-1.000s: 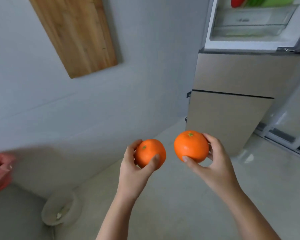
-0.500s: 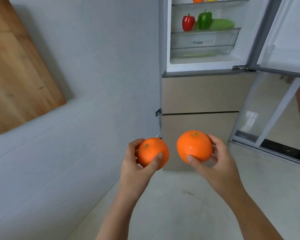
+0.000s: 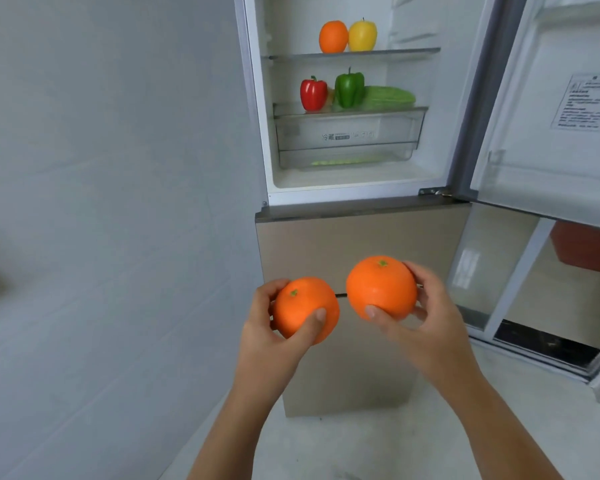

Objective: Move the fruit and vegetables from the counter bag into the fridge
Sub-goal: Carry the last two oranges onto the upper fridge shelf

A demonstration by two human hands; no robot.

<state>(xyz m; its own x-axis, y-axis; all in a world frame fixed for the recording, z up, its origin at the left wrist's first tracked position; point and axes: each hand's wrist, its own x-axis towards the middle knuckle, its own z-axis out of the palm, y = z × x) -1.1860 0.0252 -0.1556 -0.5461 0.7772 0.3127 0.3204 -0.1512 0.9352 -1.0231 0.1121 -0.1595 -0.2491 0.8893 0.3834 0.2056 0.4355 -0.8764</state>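
Note:
My left hand (image 3: 271, 344) grips one orange (image 3: 300, 304) and my right hand (image 3: 426, 327) grips a second orange (image 3: 381, 287), both held in front of the fridge's lower drawers. The fridge (image 3: 361, 230) stands open ahead. On its upper shelf (image 3: 406, 51) sit an orange (image 3: 333, 37) and a yellow apple (image 3: 362, 35). The shelf below carries a red pepper (image 3: 313, 94), a green pepper (image 3: 349, 87) and a green leafy vegetable (image 3: 390, 97). The counter bag is out of view.
The fridge door (image 3: 561, 112) hangs open to the right, with a label on its inner side. A clear crisper drawer (image 3: 347, 140) sits under the pepper shelf. A grey wall (image 3: 101, 202) runs along the left. Pale floor lies below.
The view has swung up and toward the fridge, which now appears closer, with its upper shelf visible. The wooden board has left the view. Both hands still hold their oranges.

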